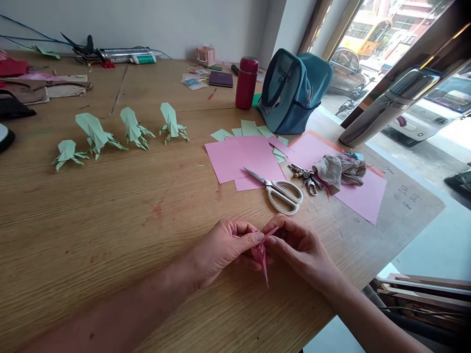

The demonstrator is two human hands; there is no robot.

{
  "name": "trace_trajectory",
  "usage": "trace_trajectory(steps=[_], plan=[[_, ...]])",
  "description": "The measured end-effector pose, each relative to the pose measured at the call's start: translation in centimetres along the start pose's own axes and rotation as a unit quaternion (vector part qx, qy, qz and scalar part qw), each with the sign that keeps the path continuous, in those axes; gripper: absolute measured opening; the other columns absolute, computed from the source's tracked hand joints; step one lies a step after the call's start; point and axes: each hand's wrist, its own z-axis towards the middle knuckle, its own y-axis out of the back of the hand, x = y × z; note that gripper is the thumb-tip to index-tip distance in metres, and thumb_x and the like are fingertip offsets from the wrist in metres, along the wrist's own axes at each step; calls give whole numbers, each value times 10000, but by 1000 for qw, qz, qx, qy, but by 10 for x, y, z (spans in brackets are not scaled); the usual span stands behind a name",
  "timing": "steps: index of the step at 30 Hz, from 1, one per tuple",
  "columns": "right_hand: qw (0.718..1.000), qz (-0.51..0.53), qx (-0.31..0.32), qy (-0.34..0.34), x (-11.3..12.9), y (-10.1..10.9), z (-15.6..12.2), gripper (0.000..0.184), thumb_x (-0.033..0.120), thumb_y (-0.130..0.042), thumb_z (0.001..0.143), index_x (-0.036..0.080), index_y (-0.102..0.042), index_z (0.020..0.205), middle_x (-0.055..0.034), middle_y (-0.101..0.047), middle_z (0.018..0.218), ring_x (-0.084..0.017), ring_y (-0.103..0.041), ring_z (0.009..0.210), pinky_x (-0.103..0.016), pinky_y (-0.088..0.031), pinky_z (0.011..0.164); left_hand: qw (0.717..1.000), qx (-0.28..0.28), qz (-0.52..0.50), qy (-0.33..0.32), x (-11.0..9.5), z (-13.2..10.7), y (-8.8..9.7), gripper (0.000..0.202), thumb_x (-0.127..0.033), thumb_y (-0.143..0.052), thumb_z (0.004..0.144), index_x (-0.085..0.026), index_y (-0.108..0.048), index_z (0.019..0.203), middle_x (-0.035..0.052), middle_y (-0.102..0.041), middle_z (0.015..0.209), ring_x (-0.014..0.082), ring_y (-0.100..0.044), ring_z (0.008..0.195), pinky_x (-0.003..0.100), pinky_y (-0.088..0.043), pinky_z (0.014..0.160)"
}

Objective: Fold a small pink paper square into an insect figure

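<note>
A small folded pink paper figure (259,252) with thin pointed ends is held between my two hands, above the front part of the wooden table (147,274). My left hand (235,245) is closed on it, thumb pressed over its top. The thumb and forefinger of my right hand (294,242) pinch a pointed flap on its right side. One long point hangs downward below my fingers. Part of the folded paper is hidden by the left hand. Just beyond my hands lie white-handled scissors (281,193), their tips over pink paper sheets (243,154).
Several green origami figures (94,132) stand at the left. Green paper pieces (250,128), keys (303,174) and a grey cloth (338,171) lie to the right. Behind are a red flask (246,83) and a blue backpack (290,93); a steel bottle (390,108) stands by the window.
</note>
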Motion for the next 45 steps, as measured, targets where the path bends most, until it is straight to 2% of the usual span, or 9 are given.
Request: trace_trajectory(steps=[8,14,20,29,40,45], plan=[[1000,-9,7,9,0,4,1,168,345,-718,890,192,-649,875,-13,-694,806,-111,-643,659,-244,-544,633,1000,6,7,22,-2,0,2,395,-466,-835,712,-106,-673,717,44,-705,700,158,-715,690,196,-548,585],[1000,20,13,-6,2,4,0,192,357,-736,872,200,-627,891,5,-686,741,-121,-650,628,-256,-553,618,999,-25,32,3,-1,-1,-3,429,-490,-858,664,-111,-664,710,32,-702,672,145,-704,649,190,-542,570],[1000,14,2,-12,1,8,2,200,367,-754,848,195,-652,844,5,-671,752,-122,-649,625,-261,-561,618,999,-17,30,7,-1,-1,-2,418,-496,-836,690,-119,-655,699,29,-702,673,170,-732,682,195,-547,564],[1000,11,9,-11,5,7,3,181,346,-752,853,189,-662,863,10,-641,751,-123,-645,626,-275,-557,630,999,-20,33,10,-1,0,-2,517,-567,-868,597,-113,-657,723,46,-714,685,167,-723,651,189,-544,527],[1000,16,9,-6,2,9,4,163,320,-758,851,187,-662,856,10,-648,779,-112,-639,662,-262,-554,666,999,-10,38,-2,-1,0,-1,479,-539,-850,647,-111,-651,731,45,-700,672,175,-723,674,183,-535,510],[1000,2,20,18,1,6,3,129,292,-682,912,185,-627,866,9,-657,716,-107,-627,618,-239,-538,608,995,-22,77,-51,5,0,-3,409,-501,-775,757,-113,-647,731,41,-693,699,143,-689,636,189,-551,510]])
